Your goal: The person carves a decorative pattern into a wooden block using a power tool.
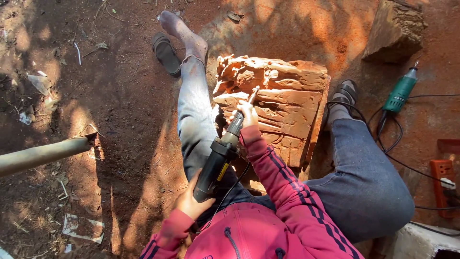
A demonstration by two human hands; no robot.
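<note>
Red dirt ground (124,96). Carries a carved stone block (282,105), black sandal (166,52), green power tool (400,91), orange power strip (443,180). Paper scraps (81,228) scattered.

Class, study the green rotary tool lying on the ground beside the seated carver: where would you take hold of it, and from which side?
Grip the green rotary tool around its thick green body, coming down from above. It lies flat on the dirt, bit end pointing away from the carver and black cord trailing toward them, so the barrel's middle is the broadest free part, clear of both.
</note>
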